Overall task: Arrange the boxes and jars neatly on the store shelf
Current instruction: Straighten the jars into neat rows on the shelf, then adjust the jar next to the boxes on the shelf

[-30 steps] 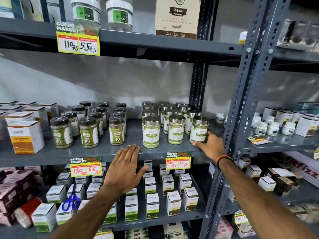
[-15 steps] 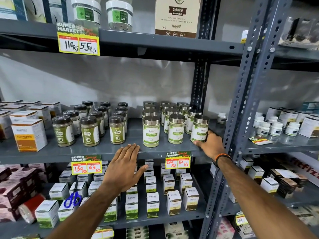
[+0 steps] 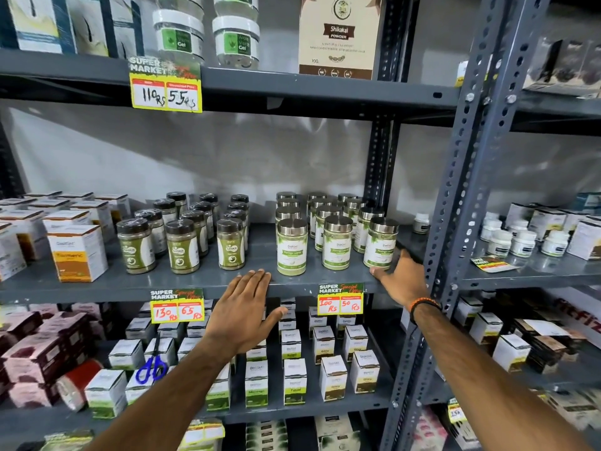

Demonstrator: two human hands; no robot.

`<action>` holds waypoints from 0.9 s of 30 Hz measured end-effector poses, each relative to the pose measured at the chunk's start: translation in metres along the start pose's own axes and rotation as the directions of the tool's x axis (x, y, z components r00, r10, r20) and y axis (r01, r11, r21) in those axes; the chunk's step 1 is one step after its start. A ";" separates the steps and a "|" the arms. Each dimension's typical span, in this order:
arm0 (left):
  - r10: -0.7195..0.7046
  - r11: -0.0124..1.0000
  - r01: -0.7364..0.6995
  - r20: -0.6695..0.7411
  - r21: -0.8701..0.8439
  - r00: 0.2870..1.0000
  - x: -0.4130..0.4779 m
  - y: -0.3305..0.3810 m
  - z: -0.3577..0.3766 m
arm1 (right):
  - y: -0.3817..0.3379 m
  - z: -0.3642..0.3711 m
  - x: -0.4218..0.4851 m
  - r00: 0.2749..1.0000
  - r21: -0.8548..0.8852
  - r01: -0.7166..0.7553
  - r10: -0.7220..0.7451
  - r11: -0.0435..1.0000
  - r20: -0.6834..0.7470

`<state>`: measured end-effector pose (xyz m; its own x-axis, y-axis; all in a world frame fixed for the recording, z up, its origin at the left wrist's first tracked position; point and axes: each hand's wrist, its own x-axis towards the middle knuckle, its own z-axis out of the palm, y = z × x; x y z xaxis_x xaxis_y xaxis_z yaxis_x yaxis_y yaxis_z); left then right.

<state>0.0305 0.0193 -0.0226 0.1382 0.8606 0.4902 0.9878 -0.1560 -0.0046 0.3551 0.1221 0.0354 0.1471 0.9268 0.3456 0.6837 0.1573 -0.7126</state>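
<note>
On the middle shelf (image 3: 208, 284), silver-lidded green-label jars (image 3: 336, 242) stand in rows at the right. Dark-lidded green jars (image 3: 183, 245) stand in rows at the centre, and white and orange boxes (image 3: 76, 252) sit at the left. My left hand (image 3: 244, 317) is flat and open, fingertips on the shelf's front edge just left of the front jar (image 3: 291, 247). My right hand (image 3: 400, 278) lies at the base of the rightmost front jar (image 3: 380, 244), thumb in front of it and fingers along its right side, touching but not closed round it.
A perforated grey upright (image 3: 461, 203) stands right beside my right hand. Price tags (image 3: 340, 299) hang on the shelf edge. Small white boxes (image 3: 294, 380) and blue scissors (image 3: 151, 369) fill the shelf below. Gel jars (image 3: 179, 34) and a Shikakai box (image 3: 338, 37) sit above.
My right hand has slipped a little lower and looser around the rightmost jar. My left hand stays on the shelf edge. The view has shifted slightly.
</note>
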 end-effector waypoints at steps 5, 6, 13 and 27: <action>-0.004 0.999 0.004 0.022 -0.040 1.000 -0.028 -0.006 -0.031 | 0.000 0.001 -0.049 0.970 0.092 0.188 -0.170 0.978 -0.176; -0.012 0.999 0.013 0.020 -0.039 1.000 -0.040 -0.012 -0.037 | -0.005 0.005 -0.059 0.959 0.098 0.227 -0.205 0.969 -0.194; -0.136 0.990 0.136 -0.007 0.035 0.991 -0.138 -0.122 -0.091 | -0.114 0.067 -0.124 0.861 0.216 0.507 -0.501 0.835 -0.087; -0.445 0.891 0.454 -0.175 0.012 0.878 -0.236 -0.481 -0.158 | -0.381 0.281 -0.219 0.712 0.148 0.702 -0.676 0.697 -0.192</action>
<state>-0.4891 -0.1855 0.0018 -0.3309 0.7402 0.5854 0.9437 0.2576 0.2078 -0.1388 -0.0446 0.0596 -0.2197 0.4878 0.8449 0.4743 0.8102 -0.3444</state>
